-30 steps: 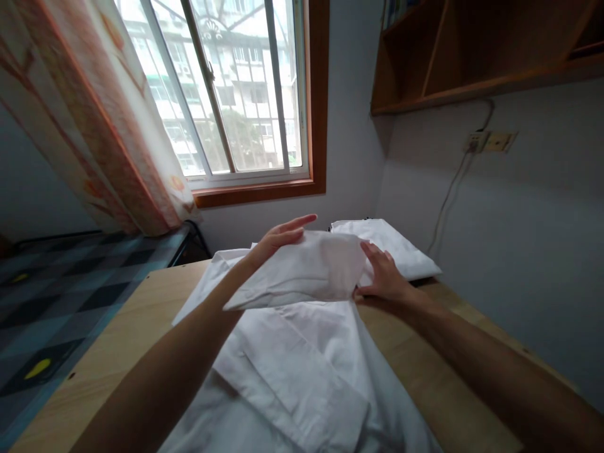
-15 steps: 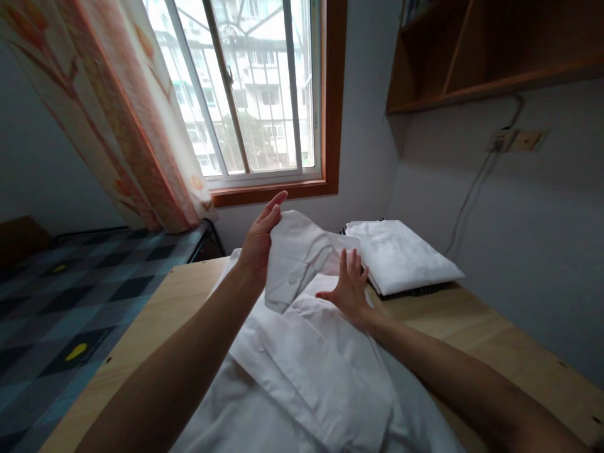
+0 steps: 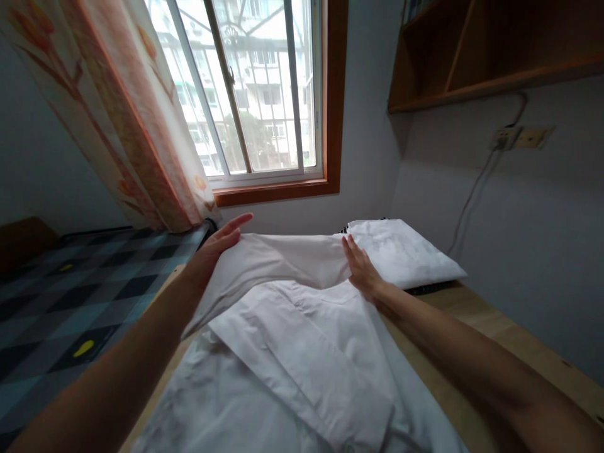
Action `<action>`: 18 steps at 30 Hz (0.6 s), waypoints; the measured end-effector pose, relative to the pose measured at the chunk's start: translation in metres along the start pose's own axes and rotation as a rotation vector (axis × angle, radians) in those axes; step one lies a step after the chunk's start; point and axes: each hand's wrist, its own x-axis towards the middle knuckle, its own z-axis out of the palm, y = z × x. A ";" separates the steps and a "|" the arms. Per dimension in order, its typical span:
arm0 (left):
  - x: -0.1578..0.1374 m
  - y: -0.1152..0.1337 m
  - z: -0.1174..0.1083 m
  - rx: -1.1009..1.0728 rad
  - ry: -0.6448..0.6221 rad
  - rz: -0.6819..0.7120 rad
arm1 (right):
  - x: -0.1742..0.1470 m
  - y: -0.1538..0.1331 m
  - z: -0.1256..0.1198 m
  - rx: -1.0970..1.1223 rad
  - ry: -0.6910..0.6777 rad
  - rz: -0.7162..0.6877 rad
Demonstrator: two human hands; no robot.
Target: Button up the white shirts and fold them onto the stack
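A white shirt (image 3: 302, 371) lies spread towards me on the wooden table, with folded layers across its middle. My left hand (image 3: 213, 248) grips one end of a raised white part, seemingly a sleeve (image 3: 287, 255), its thumb and index finger pointing up past the cloth. At the other end, my right hand (image 3: 362, 267) pinches the same cloth, the fingers closed and the thumb hidden behind it. Between both hands the cloth is stretched nearly level above the shirt, and its left end hangs down below my left hand.
A folded stack of white cloth (image 3: 401, 251) with a dark striped edge lies at the table's back right. The wooden table (image 3: 491, 340) shows on the right. On the left is a bed with a checked cover (image 3: 42, 321). A window and curtain (image 3: 155, 157) are behind.
My left hand has moved left and slightly down with the cloth, pulling it out straight. My right hand has closed on the other end; its fingers were spread before.
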 end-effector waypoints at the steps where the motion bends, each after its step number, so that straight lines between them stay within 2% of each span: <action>1: -0.006 -0.003 -0.011 0.033 0.020 -0.050 | -0.001 0.010 -0.003 0.033 -0.023 -0.080; 3: -0.019 -0.011 -0.029 0.090 0.030 -0.207 | 0.000 0.027 -0.009 0.068 -0.062 -0.209; 7: -0.046 -0.033 -0.053 0.201 -0.046 -0.501 | 0.001 0.045 -0.017 0.019 -0.192 -0.357; 12: -0.077 -0.059 -0.071 0.330 -0.042 -0.643 | -0.006 0.043 -0.010 -0.067 -0.318 -0.427; 15: -0.088 -0.072 -0.079 0.544 -0.057 -0.637 | -0.004 0.038 -0.005 -0.078 -0.364 -0.394; 18: -0.096 -0.087 -0.083 0.915 -0.098 -0.452 | 0.011 0.024 -0.004 -0.079 -0.338 -0.240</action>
